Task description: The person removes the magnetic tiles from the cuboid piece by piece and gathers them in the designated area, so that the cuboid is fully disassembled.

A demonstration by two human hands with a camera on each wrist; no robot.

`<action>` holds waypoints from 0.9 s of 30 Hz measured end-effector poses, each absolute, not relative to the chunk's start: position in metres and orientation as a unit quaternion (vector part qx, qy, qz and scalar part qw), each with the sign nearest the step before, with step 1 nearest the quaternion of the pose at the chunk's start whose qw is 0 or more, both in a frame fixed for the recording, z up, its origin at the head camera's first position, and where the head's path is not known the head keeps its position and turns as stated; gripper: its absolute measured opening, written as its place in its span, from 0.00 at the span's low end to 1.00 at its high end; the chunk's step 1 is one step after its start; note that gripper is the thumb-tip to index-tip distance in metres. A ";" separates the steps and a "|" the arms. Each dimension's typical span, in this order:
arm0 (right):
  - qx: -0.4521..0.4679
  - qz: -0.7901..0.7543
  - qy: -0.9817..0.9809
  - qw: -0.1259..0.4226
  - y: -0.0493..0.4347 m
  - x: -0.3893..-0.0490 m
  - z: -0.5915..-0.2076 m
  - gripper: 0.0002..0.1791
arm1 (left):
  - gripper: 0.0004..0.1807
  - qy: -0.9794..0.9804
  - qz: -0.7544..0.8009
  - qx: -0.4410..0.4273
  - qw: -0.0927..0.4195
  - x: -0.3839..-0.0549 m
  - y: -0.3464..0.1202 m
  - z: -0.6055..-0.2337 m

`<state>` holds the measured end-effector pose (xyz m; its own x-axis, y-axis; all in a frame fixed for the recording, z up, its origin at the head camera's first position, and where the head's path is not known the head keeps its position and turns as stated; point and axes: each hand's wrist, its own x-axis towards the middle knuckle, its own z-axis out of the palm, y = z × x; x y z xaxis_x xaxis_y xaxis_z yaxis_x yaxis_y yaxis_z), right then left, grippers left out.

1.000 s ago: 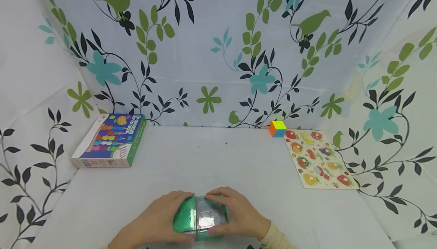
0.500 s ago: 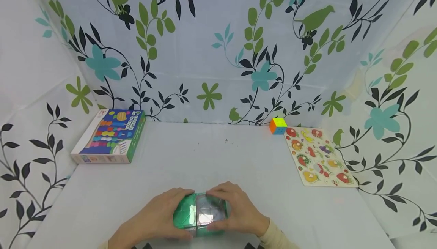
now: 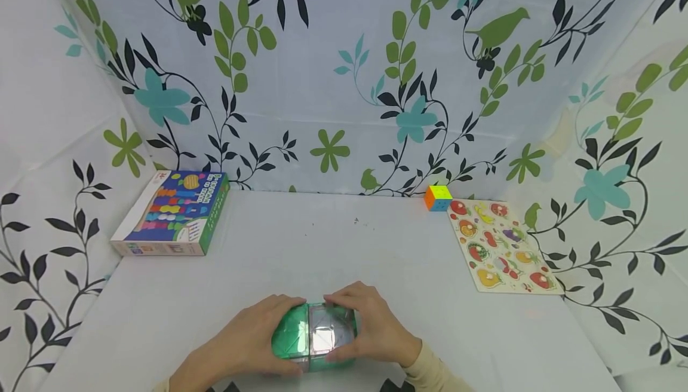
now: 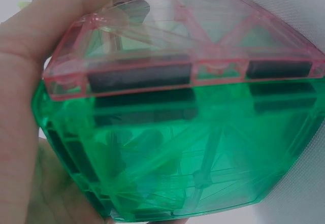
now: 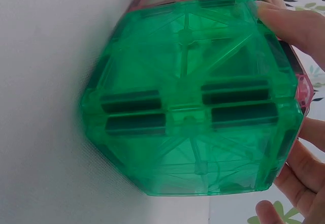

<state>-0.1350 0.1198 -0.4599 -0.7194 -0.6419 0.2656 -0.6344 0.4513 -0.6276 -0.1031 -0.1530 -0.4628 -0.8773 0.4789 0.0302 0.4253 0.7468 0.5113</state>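
A block built of see-through green and pink magnetic tiles (image 3: 291,335) sits on the white table, close to its front edge. From the left, my left hand (image 3: 252,341) grips it, with the fingers over the far side and the thumb along the near side. My right hand (image 3: 378,327) holds the opposite end in the same way. Dark magnet strips show inside the tile edges in both wrist views. In the left wrist view a pink tile (image 4: 213,36) meets a green tile (image 4: 203,158). Two green tiles (image 5: 188,66) join edge to edge in the right wrist view.
A colourful game box (image 3: 172,213) lies at the back left of the table (image 3: 344,260). A small puzzle cube (image 3: 438,198) and a fruit-picture board (image 3: 502,248) are at the back right. Patterned cloth (image 3: 322,81) hangs behind and at the sides.
The head view has tilted slightly, so the box, cube and board appear a little higher. Both hands keep their hold on the tile block, which stays in nearly the same place.
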 end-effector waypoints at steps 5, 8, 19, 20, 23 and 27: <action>-0.376 -0.367 0.851 0.000 0.119 -0.134 -0.461 0.46 | 0.55 0.935 0.257 0.241 0.047 -0.102 -0.152 -0.463; -0.373 -0.365 0.853 -0.003 0.119 -0.133 -0.461 0.46 | 0.56 0.935 0.257 0.240 0.049 -0.102 -0.151 -0.463; -0.370 -0.374 0.850 -0.028 0.122 -0.134 -0.452 0.46 | 0.57 0.939 0.248 0.233 0.056 -0.103 -0.151 -0.462; -0.368 -0.375 0.850 -0.030 0.124 -0.135 -0.451 0.46 | 0.57 0.939 0.248 0.232 0.058 -0.103 -0.151 -0.462; -0.362 -0.380 0.851 -0.033 0.130 -0.141 -0.444 0.46 | 0.57 0.938 0.250 0.234 0.059 -0.103 -0.151 -0.461; -0.353 -0.375 0.856 -0.038 0.140 -0.159 -0.434 0.46 | 0.56 0.936 0.257 0.235 0.059 -0.102 -0.151 -0.461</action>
<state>-0.1588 0.1400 -0.4343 -0.7484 -0.5757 0.3293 -0.6323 0.4695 -0.6162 -0.1025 -0.1511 -0.4613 -0.8831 0.4691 0.0104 0.4087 0.7581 0.5082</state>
